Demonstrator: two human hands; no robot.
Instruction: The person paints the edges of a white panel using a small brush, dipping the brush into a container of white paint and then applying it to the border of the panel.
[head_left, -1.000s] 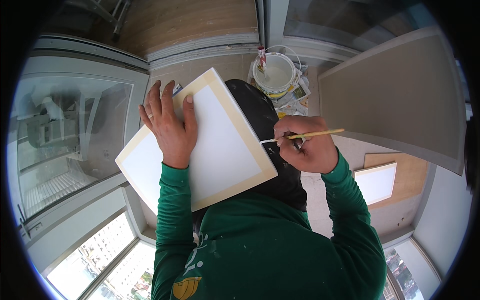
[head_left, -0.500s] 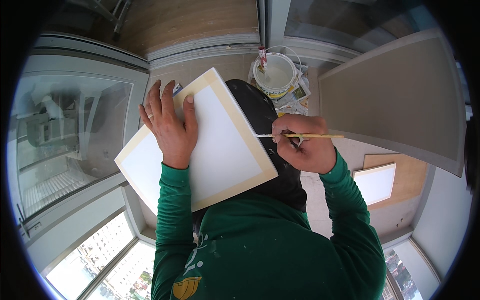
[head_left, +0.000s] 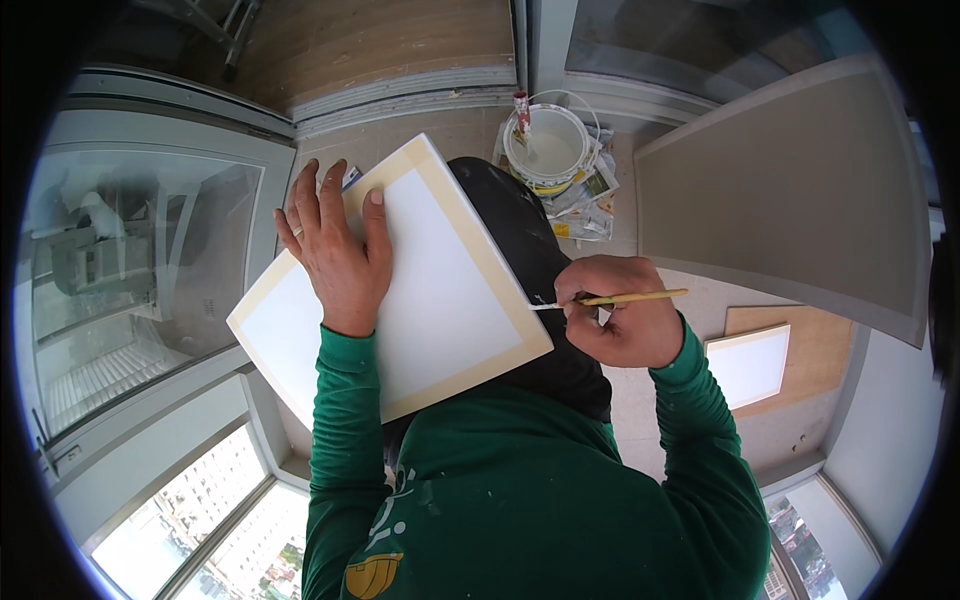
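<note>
A flat rectangular white panel (head_left: 440,270) with a cream border lies tilted across my dark-trousered lap. My left hand (head_left: 345,255) lies flat near its far left edge, fingers spread and the thumb on the face. In my right hand (head_left: 622,310) a thin paintbrush (head_left: 650,296) with a wooden handle is pinched between thumb and fingers. White paint covers the brush tip, which meets the panel's right edge close to the near right corner.
Beyond my knees stands a white paint bucket (head_left: 548,145) holding whitish paint and a red-handled brush (head_left: 522,112), on newspaper (head_left: 590,215). At right, a large grey panel (head_left: 790,190) leans over the floor; a smaller white panel (head_left: 748,366) rests on a brown board (head_left: 818,345). A glass door (head_left: 150,250) stands left.
My right hand has drawn the brush along the panel's right edge, toward me and slightly right. My left hand and the panel have stayed nearly in place.
</note>
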